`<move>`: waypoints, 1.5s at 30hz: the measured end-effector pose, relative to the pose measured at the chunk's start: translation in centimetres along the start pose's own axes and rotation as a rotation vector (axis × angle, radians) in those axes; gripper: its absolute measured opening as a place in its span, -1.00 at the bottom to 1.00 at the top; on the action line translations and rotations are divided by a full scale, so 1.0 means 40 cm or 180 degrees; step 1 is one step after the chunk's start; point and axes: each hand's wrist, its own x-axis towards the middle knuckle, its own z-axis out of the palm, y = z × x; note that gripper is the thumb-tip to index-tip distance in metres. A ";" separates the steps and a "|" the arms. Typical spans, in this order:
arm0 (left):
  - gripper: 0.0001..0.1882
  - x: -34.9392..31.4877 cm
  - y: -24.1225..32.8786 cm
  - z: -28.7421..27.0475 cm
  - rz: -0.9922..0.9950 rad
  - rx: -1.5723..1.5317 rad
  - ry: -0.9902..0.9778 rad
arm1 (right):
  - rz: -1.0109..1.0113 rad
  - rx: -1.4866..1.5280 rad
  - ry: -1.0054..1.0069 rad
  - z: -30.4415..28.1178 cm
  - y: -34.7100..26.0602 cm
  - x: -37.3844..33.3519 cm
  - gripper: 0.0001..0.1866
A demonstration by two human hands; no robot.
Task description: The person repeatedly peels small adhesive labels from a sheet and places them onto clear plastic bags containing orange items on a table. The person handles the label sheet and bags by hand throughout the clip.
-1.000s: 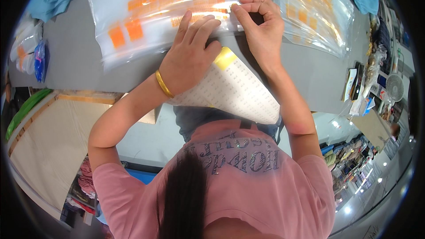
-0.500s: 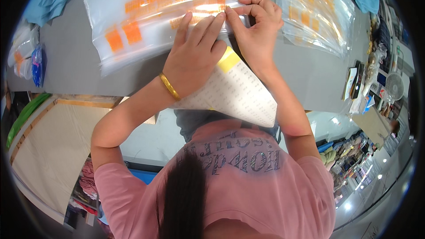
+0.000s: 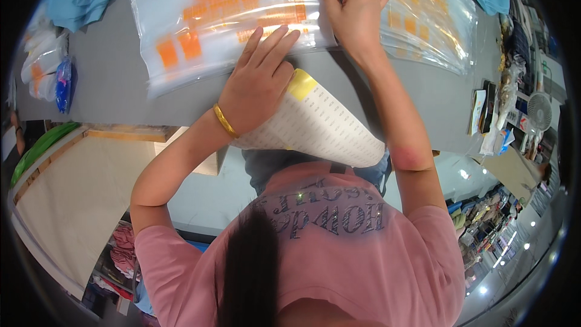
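Resting spread fingers on a clear bag (image 3: pixel 224 15), the left hand (image 3: pixel 254 91) partly covers a label sheet (image 3: pixel 324 124) overhanging the near edge of the table (image 3: pixel 115 85); at the bag's right end, the right hand (image 3: pixel 357 15) has thumb and forefinger nearly meeting, grip unclear.

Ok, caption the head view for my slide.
Left hand on orange-printed clear plastic packaging, overlapping a white, yellow-cornered paper sheet; right hand by the packaging's right edge.
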 end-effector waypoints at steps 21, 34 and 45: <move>-0.90 0.004 0.045 -0.064 0.0146 -0.0219 0.0071 | 0.0331 0.1465 0.0443 -0.041 -0.105 0.044 -0.85; -0.65 0.036 0.056 -0.115 -0.2427 -0.4042 -0.0990 | -0.0193 -0.1723 0.0458 -0.399 0.319 0.111 -0.72; -0.71 0.052 0.048 -0.131 -0.2978 -0.5178 -0.0938 | -0.1093 0.1225 -0.1167 -0.301 -0.096 -0.106 -0.70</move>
